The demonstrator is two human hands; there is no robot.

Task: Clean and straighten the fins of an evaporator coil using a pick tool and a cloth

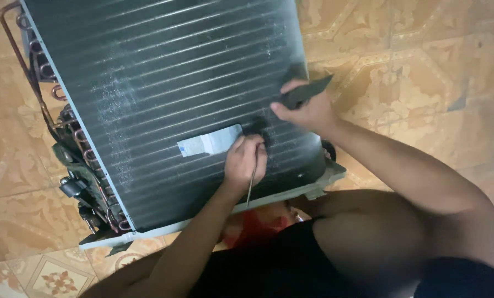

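- Hands work together on the lower right part of a finned coil that lies on a tiled floor.
- Left hand is closed around a thin metal tool; its shaft sticks out below the fist, and the tip is hidden under the fingers, against the fins.
- Right hand pinches a flat dark piece, maybe a comb or a strip, between thumb and fingers, just above the left hand and touching the coil face.
- Step in hand, as I judge it: working on the fins at one small spot, one hand with the tool and the other steadying with the dark piece.
- Next move calls for light pressure and a stroke along the fin lines, because the fins look thin and bend easily.
- White label sits on the fins just beside the left hand.
- Copper tubes with bends run down the left edge of the coil, well apart from both hands.
- Pale frame borders the coil at its near edge, near the person's knees.
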